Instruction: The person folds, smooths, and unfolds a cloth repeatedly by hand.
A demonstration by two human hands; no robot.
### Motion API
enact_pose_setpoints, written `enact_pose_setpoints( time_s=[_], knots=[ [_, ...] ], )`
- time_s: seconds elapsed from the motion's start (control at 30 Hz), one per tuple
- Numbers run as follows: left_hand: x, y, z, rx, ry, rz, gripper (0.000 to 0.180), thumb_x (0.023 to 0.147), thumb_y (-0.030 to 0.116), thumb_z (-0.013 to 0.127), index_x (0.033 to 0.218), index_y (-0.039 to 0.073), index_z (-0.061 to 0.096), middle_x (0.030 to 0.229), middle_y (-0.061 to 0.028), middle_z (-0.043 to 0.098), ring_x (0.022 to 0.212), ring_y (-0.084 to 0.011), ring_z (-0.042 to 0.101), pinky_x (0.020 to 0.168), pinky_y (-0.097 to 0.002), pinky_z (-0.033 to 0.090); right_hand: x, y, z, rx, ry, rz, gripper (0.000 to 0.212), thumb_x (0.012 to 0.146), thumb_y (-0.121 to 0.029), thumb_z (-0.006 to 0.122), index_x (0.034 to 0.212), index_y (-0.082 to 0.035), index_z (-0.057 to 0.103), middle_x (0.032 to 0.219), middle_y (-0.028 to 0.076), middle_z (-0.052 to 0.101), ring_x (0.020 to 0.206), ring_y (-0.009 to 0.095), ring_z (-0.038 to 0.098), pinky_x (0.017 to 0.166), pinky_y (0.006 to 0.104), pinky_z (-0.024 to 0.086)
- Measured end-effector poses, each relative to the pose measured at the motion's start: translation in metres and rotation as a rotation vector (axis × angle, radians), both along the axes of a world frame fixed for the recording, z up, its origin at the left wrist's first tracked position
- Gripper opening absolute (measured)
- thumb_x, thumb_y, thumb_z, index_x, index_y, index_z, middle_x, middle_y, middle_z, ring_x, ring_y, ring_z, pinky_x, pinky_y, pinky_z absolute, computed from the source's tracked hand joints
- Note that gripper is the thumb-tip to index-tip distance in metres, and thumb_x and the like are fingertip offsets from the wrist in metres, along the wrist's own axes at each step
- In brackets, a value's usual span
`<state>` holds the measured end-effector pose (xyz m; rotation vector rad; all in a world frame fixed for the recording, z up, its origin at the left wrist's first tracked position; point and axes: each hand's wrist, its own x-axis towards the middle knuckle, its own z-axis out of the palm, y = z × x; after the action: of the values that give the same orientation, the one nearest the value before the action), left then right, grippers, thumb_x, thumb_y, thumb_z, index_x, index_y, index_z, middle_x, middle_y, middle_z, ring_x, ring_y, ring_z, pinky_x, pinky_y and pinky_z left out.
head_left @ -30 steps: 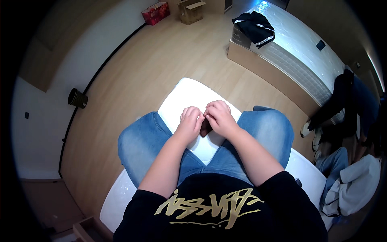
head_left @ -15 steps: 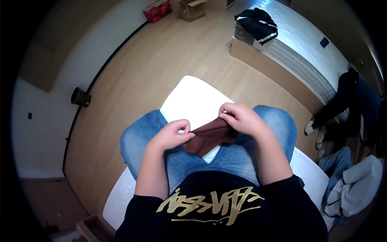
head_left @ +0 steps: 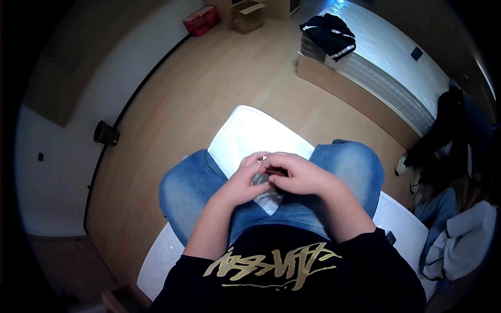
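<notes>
Floor [head_left: 172, 115]: pale wood grain.
Mattress [head_left: 389, 49]: plastic-wrapped, beyond the seat's far right edge.
Seat [head_left: 255, 128]: white, showing between parted knees in blue jeans [head_left: 190, 182].
Dark garment [head_left: 330, 34]: striped white, heaped at the mattress's near left corner.
Hands: left hand [head_left: 245, 180] and right hand [head_left: 297, 173] close together, fingers curled inward; exact grip cannot be told.
Brown cloth [head_left: 277, 171]: mostly hidden between the hands, back from the seat's far corner.

Head fisheye is looking down over shirt [head_left: 224, 295], centring left hand [head_left: 247, 181] and right hand [head_left: 298, 175]; floor [head_left: 177, 96] is stretching beyond.
</notes>
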<state>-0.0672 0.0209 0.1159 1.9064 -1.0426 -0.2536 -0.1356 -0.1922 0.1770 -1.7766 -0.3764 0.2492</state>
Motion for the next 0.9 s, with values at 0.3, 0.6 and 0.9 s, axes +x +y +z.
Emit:
enact_pose_setpoints(
  time_s=[0.3,0.6,0.9],
  knots=[
    [0.025,0.039,-0.008,0.189,0.520,-0.043,0.013,0.088,0.003,0.072,0.095,0.006,0.061,0.083,0.0030,0.058,0.080,-0.0081,0.055,0.073,-0.0254,0.047,-0.013,-0.049,-0.017,-0.485,-0.102,-0.223,0.029,0.075,-0.002,0.056,0.103,-0.003,0.065,0.092,0.019,0.065,0.087,0.036,0.064,0.078,0.0410,0.052],
    [0.068,0.041,0.047,-0.186,0.073,0.501,0.007,0.097,0.001,0.059,0.103,0.004,0.061,0.089,-0.0029,0.062,0.074,-0.0102,0.061,0.059,-0.0260,0.055,0.019,-0.074,0.034,-0.640,-0.173,-0.509,0.015,0.084,-0.011,0.061,0.094,-0.002,0.069,0.092,0.021,0.068,0.091,0.039,0.066,0.081,0.0447,0.053],
    [0.074,0.060,0.063,-0.399,-0.114,0.507,0.012,0.094,-0.006,0.064,0.105,-0.001,0.063,0.093,-0.0059,0.065,0.082,-0.0141,0.066,0.070,-0.0268,0.056,0.019,-0.088,0.038,-0.236,-0.200,-0.588,0.007,0.085,-0.004,0.071,0.086,-0.004,0.064,0.079,0.000,0.059,0.075,0.007,0.055,0.066,0.0266,0.046]
  ],
)
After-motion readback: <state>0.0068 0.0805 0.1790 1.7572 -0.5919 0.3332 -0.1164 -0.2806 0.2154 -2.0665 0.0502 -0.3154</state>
